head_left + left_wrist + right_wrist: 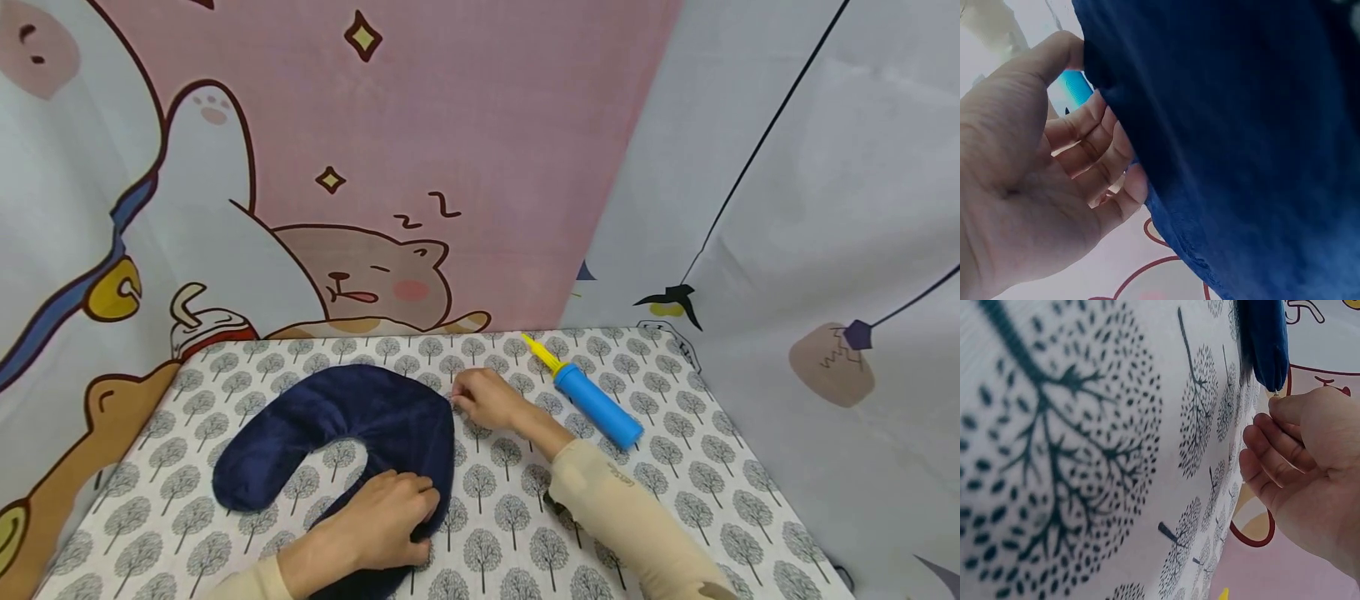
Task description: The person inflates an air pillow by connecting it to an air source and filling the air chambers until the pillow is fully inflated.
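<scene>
A dark blue U-shaped neck pillow point(300, 417) lies on the table, its opening toward the near left. My left hand point(382, 517) holds the pillow's near arm, with the bent fingers and thumb at its outer edge; in the left wrist view the fingertips press into the fabric point(1222, 125). At the pillow's far right corner, my right hand point(487, 400) pinches a tiny pale tab point(1276, 394) between thumb and index finger. The tab sticks out from the tip of the blue fabric, and most of it is hidden by the fingers.
Right of the right hand lies a blue hand pump point(600, 408) with a yellow nozzle pointing away. A small dark object point(555, 504) shows partly from under the right sleeve. The tree-print tablecloth point(510, 517) ends at cartoon-printed curtains behind and on both sides.
</scene>
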A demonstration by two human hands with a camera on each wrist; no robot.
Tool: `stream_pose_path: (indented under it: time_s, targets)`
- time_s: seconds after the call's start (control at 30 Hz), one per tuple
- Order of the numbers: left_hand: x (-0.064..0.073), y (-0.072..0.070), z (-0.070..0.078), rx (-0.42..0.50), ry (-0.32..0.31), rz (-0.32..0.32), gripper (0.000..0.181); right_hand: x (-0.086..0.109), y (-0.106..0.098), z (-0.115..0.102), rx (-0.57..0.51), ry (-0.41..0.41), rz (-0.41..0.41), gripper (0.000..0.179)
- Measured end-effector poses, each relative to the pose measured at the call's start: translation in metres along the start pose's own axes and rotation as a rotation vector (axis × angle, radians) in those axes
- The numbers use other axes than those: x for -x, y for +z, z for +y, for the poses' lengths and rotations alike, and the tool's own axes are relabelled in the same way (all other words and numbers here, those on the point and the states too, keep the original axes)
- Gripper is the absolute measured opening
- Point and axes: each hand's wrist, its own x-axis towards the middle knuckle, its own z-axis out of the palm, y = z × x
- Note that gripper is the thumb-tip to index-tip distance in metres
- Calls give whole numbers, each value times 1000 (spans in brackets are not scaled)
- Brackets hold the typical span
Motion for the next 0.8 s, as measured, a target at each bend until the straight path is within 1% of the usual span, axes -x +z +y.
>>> stream_pose_path:
  time_s: [0.2,0.4,0.53,0.63,0.73,0.8]
  targets:
    - [5,-5,-7,22,7,17,41,5,-2,5,30,-36,32,10]
    - [11,-12,-17,27,-11,-19,41,13,-6,9,13,-39,34,13]
    - [17,-15,-26,4,-32,-16,44,22,-10,10,17,-61,52,16]
    - [23,-17,-34,-23,-54,-9,46,30,-12,11,16,-72,58,11]
    - [28,-19,-43,-35,-67,-16,51,39,-13,10,6,-60,38,7]
    - [31,-21,-48,-31,-68,-28,56,44,-13,8,-6,-56,25,7]
